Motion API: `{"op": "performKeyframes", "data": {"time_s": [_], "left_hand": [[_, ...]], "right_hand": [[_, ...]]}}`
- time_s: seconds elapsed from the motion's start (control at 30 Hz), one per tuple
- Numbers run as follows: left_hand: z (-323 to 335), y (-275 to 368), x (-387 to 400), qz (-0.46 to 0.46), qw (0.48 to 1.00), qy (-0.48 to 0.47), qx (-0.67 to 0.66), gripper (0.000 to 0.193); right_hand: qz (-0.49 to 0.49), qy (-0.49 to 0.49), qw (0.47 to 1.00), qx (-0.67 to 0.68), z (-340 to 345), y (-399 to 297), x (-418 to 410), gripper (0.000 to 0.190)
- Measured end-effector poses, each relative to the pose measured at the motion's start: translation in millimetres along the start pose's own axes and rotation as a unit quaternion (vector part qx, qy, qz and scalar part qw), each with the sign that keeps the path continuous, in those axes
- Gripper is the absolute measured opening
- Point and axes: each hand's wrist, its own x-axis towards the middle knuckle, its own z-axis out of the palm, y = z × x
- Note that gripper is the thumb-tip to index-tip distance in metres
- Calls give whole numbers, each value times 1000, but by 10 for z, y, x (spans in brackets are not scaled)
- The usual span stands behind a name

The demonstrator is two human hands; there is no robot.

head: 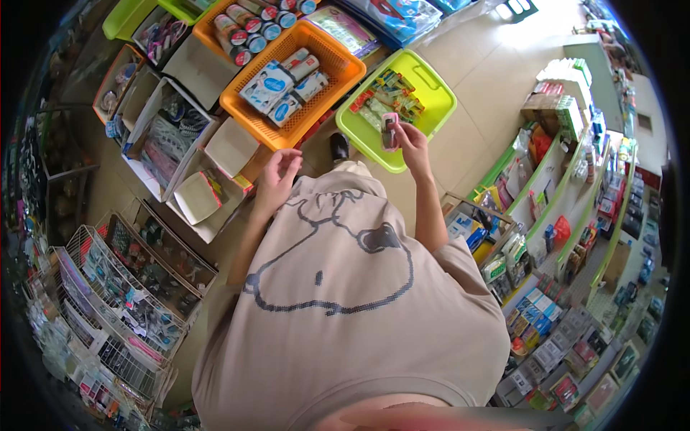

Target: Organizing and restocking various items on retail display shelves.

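Observation:
My right hand (414, 144) pinches a small clear package with a pink rim and dark contents (388, 132) between thumb and fingers. It is held over the near part of a lime-green plastic bin (346, 129), where several small packets in yellow, red and green (396, 94) lie. My left hand (279, 172), fingers loosely curled and apart, holds nothing and is beside the near corner of an orange plastic basket (295, 137). Blue-and-white packages (268, 85) and wrapped rolls (303, 65) lie in that basket.
Another orange basket (207, 36) holds upright canisters. Cardboard boxes (233, 146) and a white box of bagged goods (190, 97) stand to the left. Wire racks (132, 366) fill the lower left. Green-edged shelves (544, 175) with packaged goods line the right. A dark shoe (339, 146) shows between basket and bin.

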Motion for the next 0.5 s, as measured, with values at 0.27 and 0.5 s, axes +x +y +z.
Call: {"op": "performKeyframes", "data": {"time_s": [0.27,0.5], "left_hand": [[-175,53,-261,-96,956,-164,-222,33],[-351,-81,-503,-59,962,-160,-214,36]], "right_hand": [[-46,-144,986,-69,1202,-436,-760,26],[10,-232,972,-30,1706,-534,-1185,29]]}}
